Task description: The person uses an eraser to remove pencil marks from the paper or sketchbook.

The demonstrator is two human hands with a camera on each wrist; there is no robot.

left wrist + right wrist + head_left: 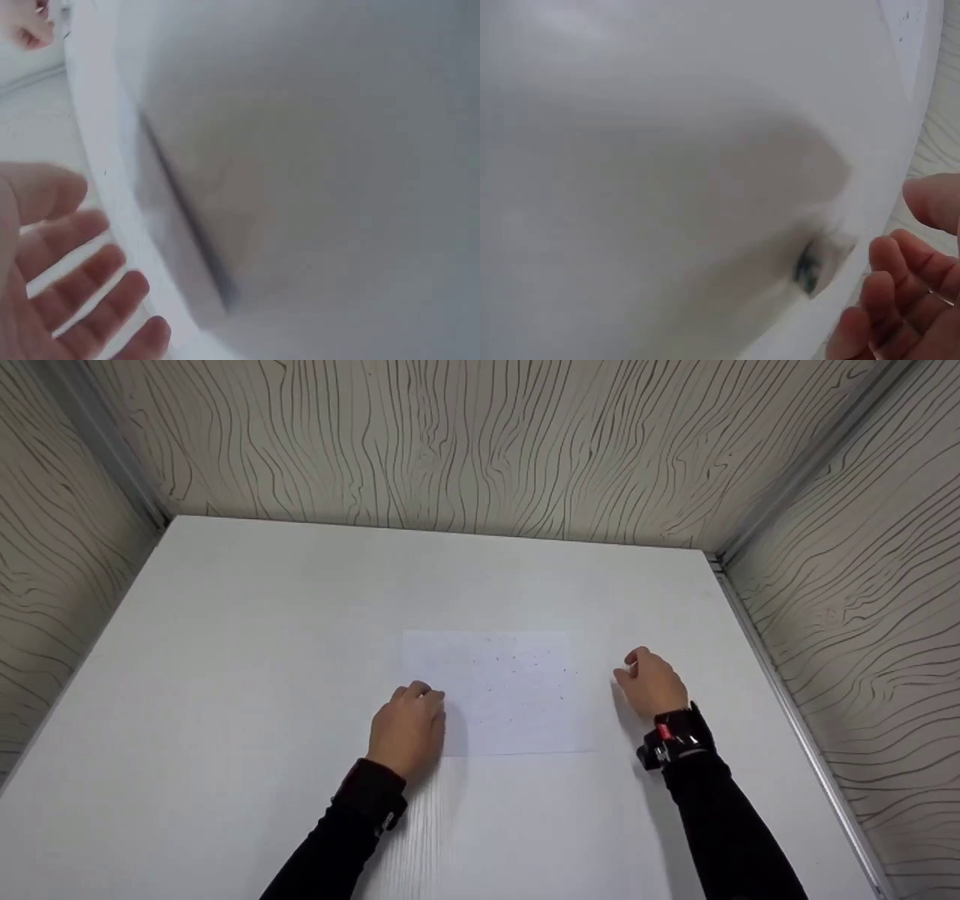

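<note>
A sheet of white paper [517, 697] lies on the white table, sprinkled with small dark specks. My left hand [409, 731] is over the paper's left edge and hides part of it. In the left wrist view the fingers of that left hand [82, 277] are spread and hold nothing. To the right of the paper, apart from it, is my right hand [652, 684]. Its fingers bend loosely, and the right wrist view shows nothing in the right hand [907, 292]. A small blurred dark patch [808, 268] shows near those fingers; what it is I cannot tell.
The white table [262, 660] reaches back to a panel wall [450, 442] with a wood-grain pattern. Similar panels stand at left and right, with metal strips [795, 697] along the edges. Both wrists wear black straps with devices [675, 739].
</note>
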